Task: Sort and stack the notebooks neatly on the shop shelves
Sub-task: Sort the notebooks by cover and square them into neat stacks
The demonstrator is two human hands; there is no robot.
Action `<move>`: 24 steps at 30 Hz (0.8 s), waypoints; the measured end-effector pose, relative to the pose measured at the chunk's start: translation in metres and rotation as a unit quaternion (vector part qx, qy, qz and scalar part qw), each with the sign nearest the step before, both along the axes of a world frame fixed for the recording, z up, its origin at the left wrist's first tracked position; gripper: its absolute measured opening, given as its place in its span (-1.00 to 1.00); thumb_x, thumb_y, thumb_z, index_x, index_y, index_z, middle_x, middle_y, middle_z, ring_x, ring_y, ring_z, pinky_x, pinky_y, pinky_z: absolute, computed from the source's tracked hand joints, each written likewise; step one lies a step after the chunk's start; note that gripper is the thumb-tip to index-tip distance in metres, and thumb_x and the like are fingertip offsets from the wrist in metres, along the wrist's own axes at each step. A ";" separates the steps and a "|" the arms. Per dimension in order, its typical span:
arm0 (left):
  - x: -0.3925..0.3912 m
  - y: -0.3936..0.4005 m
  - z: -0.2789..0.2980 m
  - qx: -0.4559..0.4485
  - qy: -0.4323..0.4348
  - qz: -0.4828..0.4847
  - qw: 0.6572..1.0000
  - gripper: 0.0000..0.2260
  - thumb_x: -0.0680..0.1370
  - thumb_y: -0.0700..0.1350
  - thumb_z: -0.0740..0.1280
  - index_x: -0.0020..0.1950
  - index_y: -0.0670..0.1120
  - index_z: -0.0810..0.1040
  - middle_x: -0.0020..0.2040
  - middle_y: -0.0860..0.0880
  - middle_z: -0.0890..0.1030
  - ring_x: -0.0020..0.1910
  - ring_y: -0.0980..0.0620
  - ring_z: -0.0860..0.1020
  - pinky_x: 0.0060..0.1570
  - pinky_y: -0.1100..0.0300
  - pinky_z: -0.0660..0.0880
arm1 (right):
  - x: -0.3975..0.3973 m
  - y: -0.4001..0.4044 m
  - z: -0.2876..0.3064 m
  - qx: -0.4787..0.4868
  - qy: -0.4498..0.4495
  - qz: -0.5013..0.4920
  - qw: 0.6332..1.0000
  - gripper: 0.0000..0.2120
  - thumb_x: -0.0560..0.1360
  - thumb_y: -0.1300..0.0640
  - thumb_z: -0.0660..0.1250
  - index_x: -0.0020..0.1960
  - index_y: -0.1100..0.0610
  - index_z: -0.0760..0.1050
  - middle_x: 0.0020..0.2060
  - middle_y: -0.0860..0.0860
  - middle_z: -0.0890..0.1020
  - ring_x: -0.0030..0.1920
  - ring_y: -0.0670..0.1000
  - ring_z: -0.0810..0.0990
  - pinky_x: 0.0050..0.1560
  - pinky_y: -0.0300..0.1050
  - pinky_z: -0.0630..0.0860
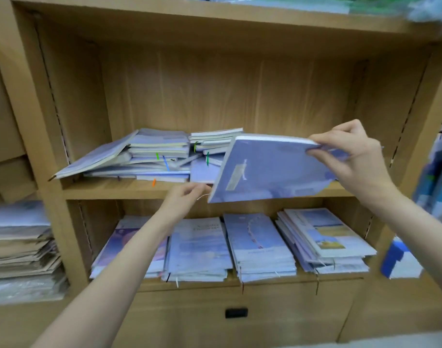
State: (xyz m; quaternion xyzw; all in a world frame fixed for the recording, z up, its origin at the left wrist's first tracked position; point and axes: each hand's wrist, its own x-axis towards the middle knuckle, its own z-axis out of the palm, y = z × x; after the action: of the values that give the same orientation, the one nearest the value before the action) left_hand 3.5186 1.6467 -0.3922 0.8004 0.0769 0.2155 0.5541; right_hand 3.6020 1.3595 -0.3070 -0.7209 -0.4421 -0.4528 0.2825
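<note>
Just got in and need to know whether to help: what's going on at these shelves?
A person is sorting notebooks. The right hand grips a purple notebook by its top edge in front of the middle shelf, while the left hand pinches its lower corner. Behind it lies a messy pile; the lower shelf's stacks are fairly tidy.

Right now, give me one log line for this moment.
phase: sorting | right hand: grips purple notebook | left hand: pinches its lower corner | middle shelf pile: messy | lower shelf stacks: four
</note>
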 end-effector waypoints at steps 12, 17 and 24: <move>-0.086 0.052 -0.089 -0.434 0.223 -0.087 0.869 -0.58 0.32 -0.30 0.46 0.14 -0.40 0.49 -0.01 -0.38 0.58 -0.29 -0.04 0.65 -0.44 0.29 0.57 | -0.015 0.066 -0.158 -0.150 0.323 -0.006 0.934 -0.87 0.47 0.20 0.39 -0.01 0.22 0.62 -0.30 0.03 0.58 -0.39 -0.15 0.54 -0.24 -0.11 0.56; -0.066 0.073 -0.097 -0.359 0.150 0.002 0.921 -0.77 0.51 -0.34 0.28 0.14 -0.17 0.53 -0.01 -0.18 0.53 -0.34 0.01 0.61 -0.41 0.28 0.57 | -0.003 0.106 -0.196 0.075 0.707 0.160 0.685 -0.76 0.59 0.40 0.08 0.13 0.26 0.48 -0.20 0.08 0.61 -0.27 -0.17 0.64 -0.12 -0.25 0.60; 0.016 0.082 -0.160 -0.062 0.174 0.089 0.979 -0.77 0.54 -0.27 0.29 0.19 -0.14 0.43 0.29 -0.17 0.44 0.21 -0.15 0.48 0.03 0.05 0.48 | 0.056 0.163 -0.240 -0.051 0.703 0.068 0.707 -0.81 0.59 0.18 0.20 0.17 0.14 0.50 0.20 0.05 0.50 0.21 0.08 0.47 -0.01 -0.13 0.43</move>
State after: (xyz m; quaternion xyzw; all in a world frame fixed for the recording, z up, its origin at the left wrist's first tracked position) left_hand 3.5345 1.7283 -0.5519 0.7796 0.2562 0.1162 0.5596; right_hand 3.6579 1.5222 -0.5469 -0.8118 -0.1859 0.2282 0.5044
